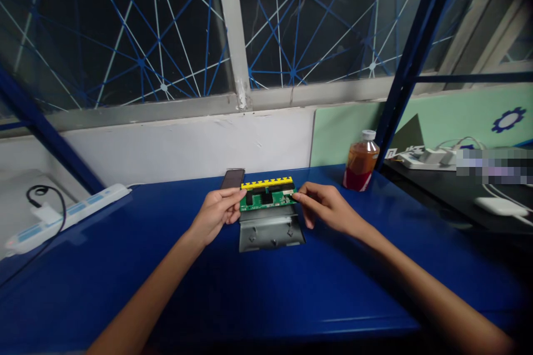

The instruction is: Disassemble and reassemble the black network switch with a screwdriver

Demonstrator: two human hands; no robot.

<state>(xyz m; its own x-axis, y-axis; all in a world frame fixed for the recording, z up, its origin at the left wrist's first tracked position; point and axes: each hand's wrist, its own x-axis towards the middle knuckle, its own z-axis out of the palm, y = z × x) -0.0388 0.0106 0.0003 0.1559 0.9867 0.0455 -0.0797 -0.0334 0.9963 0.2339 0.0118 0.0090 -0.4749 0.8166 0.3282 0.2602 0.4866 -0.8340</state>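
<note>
A green circuit board (268,198) with a yellow row of ports along its far edge is held between both hands just above a grey metal tray (270,231) on the blue table. My left hand (219,211) pinches the board's left end, fingers closed on it. My right hand (327,208) pinches the right end with thumb and fingertips. The board lies roughly level, over the tray's far edge.
A dark phone (232,178) lies behind my left hand. A bottle of amber liquid (360,162) stands to the right. A white power strip (66,216) with a black cable lies at far left. More strips and cables (428,155) sit on the neighbouring dark desk.
</note>
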